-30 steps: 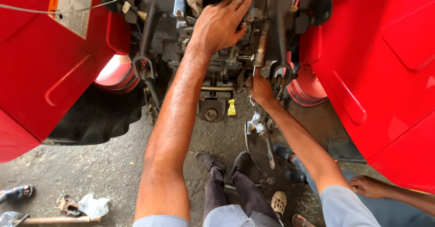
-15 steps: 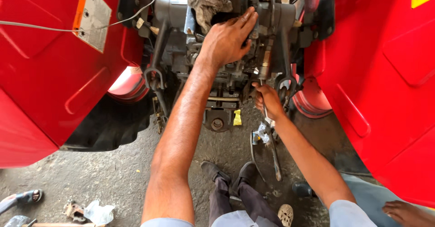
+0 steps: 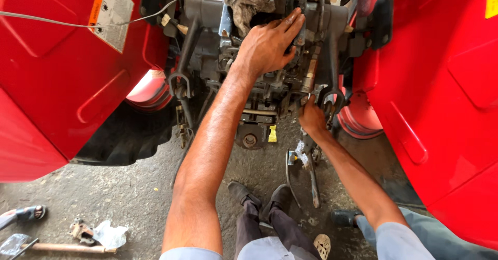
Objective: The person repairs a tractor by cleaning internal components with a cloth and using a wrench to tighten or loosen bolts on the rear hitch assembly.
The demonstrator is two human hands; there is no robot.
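Two hands: both ours, working at the grey hitch housing [image 3: 270, 83] between the red fenders [image 3: 67, 78].
Left hand [image 3: 267, 45]: fingers together, pressed flat on the upper housing, just below the dirty rag [image 3: 249, 1].
Right hand [image 3: 313, 117]: lower down, fingers curled around a small fitting under the housing; we cannot tell exactly what they pinch.
Technique: we judge the left palm should brace firmly while the right works the fitting in small, controlled motions.
Floor: a pipe tool [image 3: 67, 247] lies well apart, bottom left.
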